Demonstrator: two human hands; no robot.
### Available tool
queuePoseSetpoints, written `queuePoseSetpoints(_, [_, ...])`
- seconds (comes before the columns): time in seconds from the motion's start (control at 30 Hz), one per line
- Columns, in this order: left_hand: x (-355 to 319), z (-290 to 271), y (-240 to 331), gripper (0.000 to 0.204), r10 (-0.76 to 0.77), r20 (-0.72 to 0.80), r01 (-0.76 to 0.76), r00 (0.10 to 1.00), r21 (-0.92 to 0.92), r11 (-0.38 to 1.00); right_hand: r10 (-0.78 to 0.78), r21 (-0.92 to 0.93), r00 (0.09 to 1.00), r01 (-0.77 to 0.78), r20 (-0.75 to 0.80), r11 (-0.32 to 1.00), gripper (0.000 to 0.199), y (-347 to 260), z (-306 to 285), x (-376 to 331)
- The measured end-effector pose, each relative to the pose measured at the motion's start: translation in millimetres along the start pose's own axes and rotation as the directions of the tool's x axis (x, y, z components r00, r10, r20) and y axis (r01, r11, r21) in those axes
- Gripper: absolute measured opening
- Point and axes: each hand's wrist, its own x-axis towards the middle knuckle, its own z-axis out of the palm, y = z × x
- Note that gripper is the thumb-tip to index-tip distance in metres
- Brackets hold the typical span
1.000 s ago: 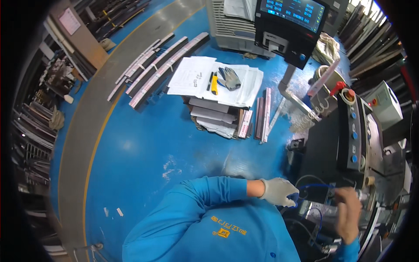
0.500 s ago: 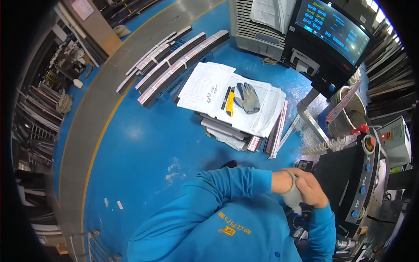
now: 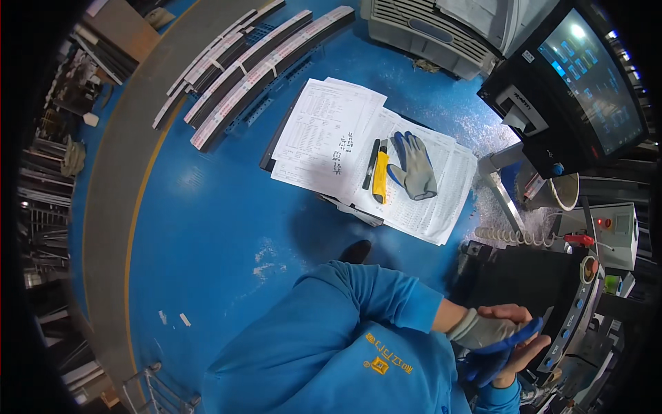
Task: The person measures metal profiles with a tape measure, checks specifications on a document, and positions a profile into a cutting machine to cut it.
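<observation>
A grey work glove with blue coated fingers point(image 3: 477, 330) covers my left hand point(image 3: 493, 338), its cuff round the wrist. The blue thumb and the other gloved fingers are spread apart, the latter partly in shadow. My bare right hand point(image 3: 525, 355) is closed round the gloved hand near the thumb; some of its fingers are hidden. A matching glove point(image 3: 416, 169) lies on the printed sheets point(image 3: 321, 138) topping a stack ahead of me. Left of that glove are a yellow-handled utility knife point(image 3: 380, 176) and a slim black pen-like item point(image 3: 371, 164).
Long wrapped profiles point(image 3: 276, 69) lie on the blue floor, far left. At right stand a monitor point(image 3: 586, 76) on a metal post, a black machine panel point(image 3: 569, 324) with buttons, a coiled hose point(image 3: 517, 237) and a bucket point(image 3: 562, 192). A metal rack point(image 3: 155, 386) is at lower left.
My right hand has moved from the glove's cuff at the left wrist down to the thumb area. Both hands are lower and further right. The view has shifted.
</observation>
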Motion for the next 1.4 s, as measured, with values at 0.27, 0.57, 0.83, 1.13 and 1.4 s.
queuePoseSetpoints(0.27, [-6,-9,24,0.050,0.099,-0.359,-0.161,0.928,-0.149,0.976,-0.012,-0.509,0.999,-0.016,-0.051,0.861,0.093,-6,-3,52])
queuePoseSetpoints(0.57, [-20,-21,115,0.048,0.293,-0.562,-0.430,0.774,-0.125,0.894,0.383,-0.371,0.720,-0.185,0.579,0.910,0.084,-48,-14,35])
queuePoseSetpoints(0.83, [-47,8,141,0.038,0.330,-0.504,-0.547,0.798,-0.374,0.749,0.447,-0.611,0.847,-0.197,0.288,0.767,0.064,-57,15,-6])
queuePoseSetpoints(1.13, [-25,-15,45,0.051,-0.069,-0.699,-0.278,0.712,-0.370,0.887,-0.394,-0.836,0.884,0.405,0.253,0.371,0.085,-31,7,67])
queuePoseSetpoints(1.4, [-48,37,59,0.059,-0.018,-0.639,-0.219,0.769,-0.290,0.932,-0.422,-0.541,0.616,0.787,0.665,0.296,0.096,-13,34,33])
